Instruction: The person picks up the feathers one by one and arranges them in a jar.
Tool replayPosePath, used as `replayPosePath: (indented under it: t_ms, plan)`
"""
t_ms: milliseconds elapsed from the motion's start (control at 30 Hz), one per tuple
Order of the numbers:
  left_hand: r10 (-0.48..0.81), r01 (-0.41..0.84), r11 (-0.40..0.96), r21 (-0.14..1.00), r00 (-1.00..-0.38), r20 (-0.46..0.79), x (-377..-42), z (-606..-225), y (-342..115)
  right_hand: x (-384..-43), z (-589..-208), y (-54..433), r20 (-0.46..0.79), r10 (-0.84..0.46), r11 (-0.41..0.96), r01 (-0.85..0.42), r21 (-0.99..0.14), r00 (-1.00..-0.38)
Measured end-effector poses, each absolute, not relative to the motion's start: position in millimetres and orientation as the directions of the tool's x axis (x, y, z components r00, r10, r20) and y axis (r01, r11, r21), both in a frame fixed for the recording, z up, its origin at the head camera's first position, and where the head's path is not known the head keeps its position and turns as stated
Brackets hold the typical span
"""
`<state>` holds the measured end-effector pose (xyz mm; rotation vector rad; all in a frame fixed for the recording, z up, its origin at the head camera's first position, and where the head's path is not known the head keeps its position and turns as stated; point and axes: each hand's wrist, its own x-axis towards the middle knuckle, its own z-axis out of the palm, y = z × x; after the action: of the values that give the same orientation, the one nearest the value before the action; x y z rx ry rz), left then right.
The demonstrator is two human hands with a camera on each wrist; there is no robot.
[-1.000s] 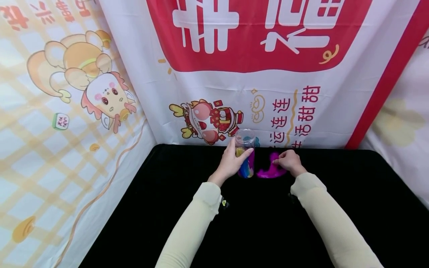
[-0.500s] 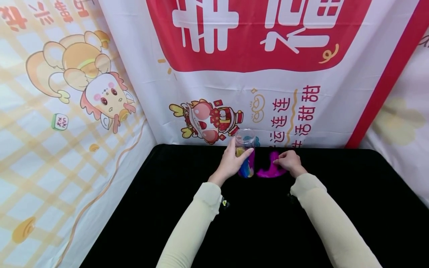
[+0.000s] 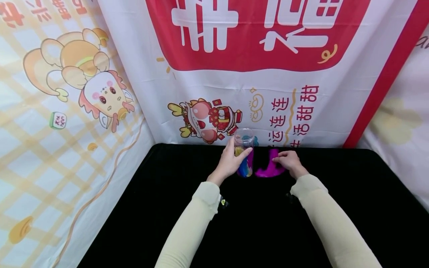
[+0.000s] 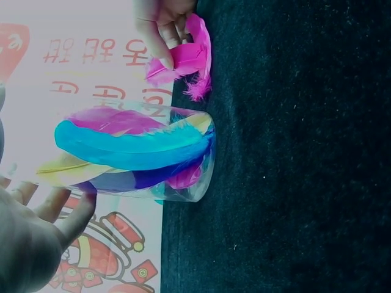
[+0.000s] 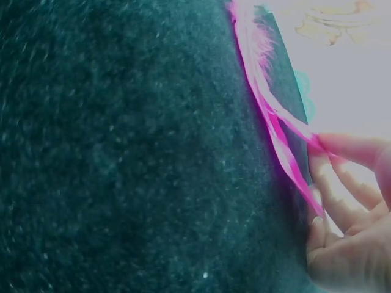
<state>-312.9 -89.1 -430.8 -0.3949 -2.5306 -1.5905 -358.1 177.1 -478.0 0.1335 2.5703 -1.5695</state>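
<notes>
My left hand point(image 3: 230, 160) grips a clear plastic jar point(image 4: 204, 155) by its side, thumb across the front. The jar stands upright on the black cloth, its top uncovered. Inside it are several feathers: turquoise point(image 4: 131, 146), dark blue point(image 4: 143, 178), yellow point(image 4: 67, 171) and pink. To the right of the jar, my right hand point(image 3: 290, 162) pinches a magenta feather point(image 3: 273, 155) between thumb and fingertips and holds it raised. More magenta feather point(image 5: 282, 160) lies along the cloth under that hand, near its lower fingers; whether it is a separate feather is hard to tell.
A table covered in black cloth point(image 3: 254, 230) lies under both hands. Right behind the jar, a printed white and red fabric backdrop point(image 3: 207, 85) rises from the far edge. Another patterned sheet point(image 3: 100, 156) hangs along the left side.
The raised part of the magenta feather sits slightly higher and straighter in my right hand. My left hand and the jar keep their places; the head view shifts a little.
</notes>
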Motion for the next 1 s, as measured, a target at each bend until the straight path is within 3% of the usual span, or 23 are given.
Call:
replayPosePath:
  t_ms: [300,667,1000]
  plan:
    - [0.157,0.266,0.411,0.872,-0.963,0.220,-313.2,-429.1,-90.2,-360.4,-473.4,187.9,-0.205,-0.052,0.352,0.174,-0.919,-0.977]
    - [0.149,0.247,0.420,0.873,-0.968,0.202,-311.7,-429.6,-90.4,-358.9,-471.0,197.8,-0.158,-0.108,0.147,0.141,-0.979,-0.982]
    - [0.155,0.250,0.418,0.873,-0.967,0.203,-313.2,-428.7,-91.6,-354.9,-452.8,204.0,-0.107,-0.137,0.148,0.087,-0.985,-0.985]
